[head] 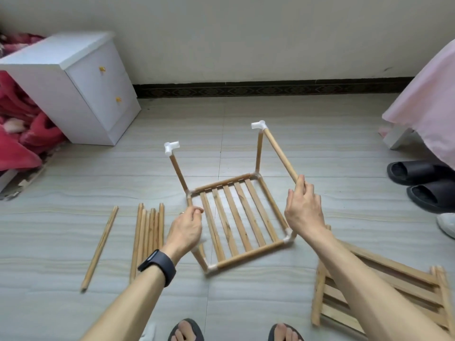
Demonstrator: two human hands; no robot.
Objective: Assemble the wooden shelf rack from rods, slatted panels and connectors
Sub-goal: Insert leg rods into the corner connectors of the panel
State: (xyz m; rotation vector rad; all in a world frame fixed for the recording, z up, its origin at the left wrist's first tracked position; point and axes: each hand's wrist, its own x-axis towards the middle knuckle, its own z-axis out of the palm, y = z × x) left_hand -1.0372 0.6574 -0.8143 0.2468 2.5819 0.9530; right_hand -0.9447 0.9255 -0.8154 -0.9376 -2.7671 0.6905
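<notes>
Wooden shelf rack [236, 217], so far one slatted panel framed by round rods with white plastic corner connectors, lies flat on the pale tiled floor [73, 168] straight ahead of the person, with two uprights standing at its far corners. The right hand [305, 212] is the nearer one to the work in hand. Its fingers are wrapped around the near end of a long round wooden rod [278, 151], whose far end sits in the white elbow connector [259, 125] on top of the far-right upright. The rod's long axis runs from that connector down and toward the person, slanting rightward, so the connector lies up and away from the fingers, along the rod itself. Seating it would likely mean pushing along that line rather than sideways.

The left hand [187, 227], with a dark watch on its wrist, is at the rack's left side rail. Its fingers are curled, but the hand hides the contact, so whether they pinch the rail cannot be told; it probably steadies the base. A matching white connector [171, 146] tops the far-left upright, its open end unfilled.

A bundle of loose wooden rods [147, 232] lies left of the rack, and stacked spare slatted panels [379, 289] lie to the right.
</notes>
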